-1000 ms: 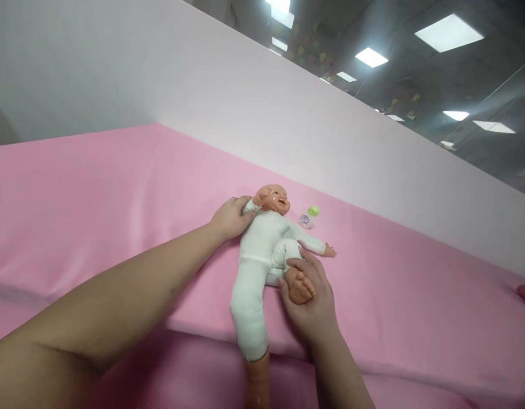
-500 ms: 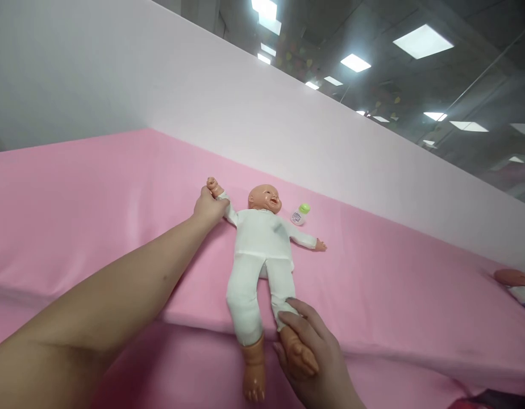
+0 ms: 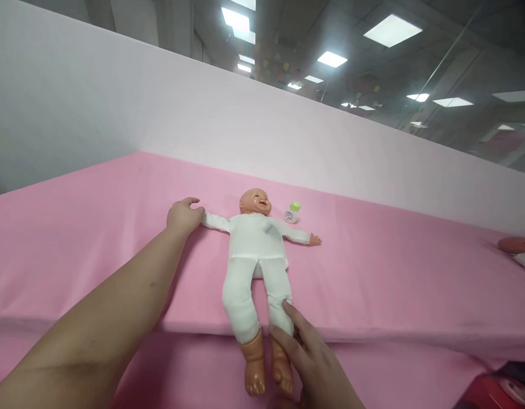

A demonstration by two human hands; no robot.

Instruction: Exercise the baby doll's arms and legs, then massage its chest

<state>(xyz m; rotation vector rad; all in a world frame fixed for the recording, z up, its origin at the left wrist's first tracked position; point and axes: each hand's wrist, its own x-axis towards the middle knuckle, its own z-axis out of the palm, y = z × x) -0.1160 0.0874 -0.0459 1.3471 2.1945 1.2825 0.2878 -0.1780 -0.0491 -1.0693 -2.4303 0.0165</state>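
A bald baby doll (image 3: 259, 238) in a white top and trousers lies on its back on a pink-covered surface (image 3: 373, 272), its bare feet hanging past the front edge. My left hand (image 3: 184, 217) is closed around the end of the doll's outstretched arm at the left; the doll's hand there is hidden under my fingers. At the lower right, my right hand (image 3: 316, 355) curls loosely round the doll's leg on that side, fingers lying across the trouser cuff and ankle. My right thumb is partly out of view, below the foot.
A small clear bottle with a green cap (image 3: 293, 212) lies beside the doll's head. A pale wall panel (image 3: 245, 119) borders the surface at the back. Part of another doll (image 3: 518, 247) shows at the right edge. Something red (image 3: 496, 392) is at the bottom right corner.
My left hand has drawn the doll's arm outward and down to the left. The leg at my right hand has straightened, its foot now beside the other, and my right grip looks looser.
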